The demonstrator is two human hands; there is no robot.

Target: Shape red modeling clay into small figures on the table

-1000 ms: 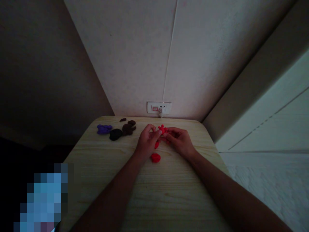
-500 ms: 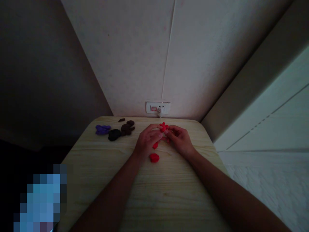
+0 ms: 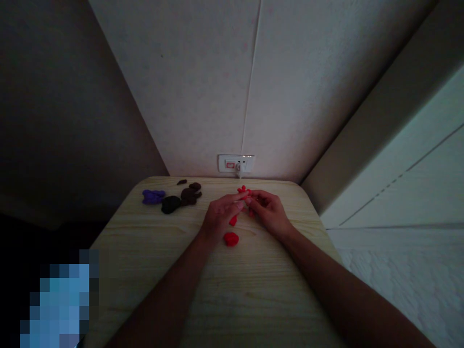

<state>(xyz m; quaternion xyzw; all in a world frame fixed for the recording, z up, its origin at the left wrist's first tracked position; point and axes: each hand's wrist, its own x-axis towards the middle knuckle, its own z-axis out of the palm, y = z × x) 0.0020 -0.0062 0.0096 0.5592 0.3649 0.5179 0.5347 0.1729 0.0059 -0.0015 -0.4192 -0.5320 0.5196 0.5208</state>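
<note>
Both hands are working near the far edge of the pale wood-grain worktop (image 3: 253, 290), around its middle. My left hand (image 3: 221, 216) is closed, its fingers (image 3: 235, 204) reaching rightward and pinching a knobbly red clay figure (image 3: 243, 191). My right hand (image 3: 268, 211) is curled as well, its fingertips (image 3: 253, 195) pressing in from the other side. The figure sits between both hands, mostly hidden by my fingers; only red nubs show on the far side.

A small red clay bit (image 3: 233, 221) lies just below my left fingers. A rounded, flattened red clay lump (image 3: 231, 239) lies nearer me, just beside my left hand.

Toward the far left corner: purple clay (image 3: 152, 196), then a black clay lump (image 3: 170, 204) almost touching it, then brown clay pieces (image 3: 189, 195) against the black. A dark sliver of clay (image 3: 181, 182) lies apart, nearer the far edge.

Beyond that edge, a wall socket plate (image 3: 235, 163) holds a white plug (image 3: 238, 167).
</note>
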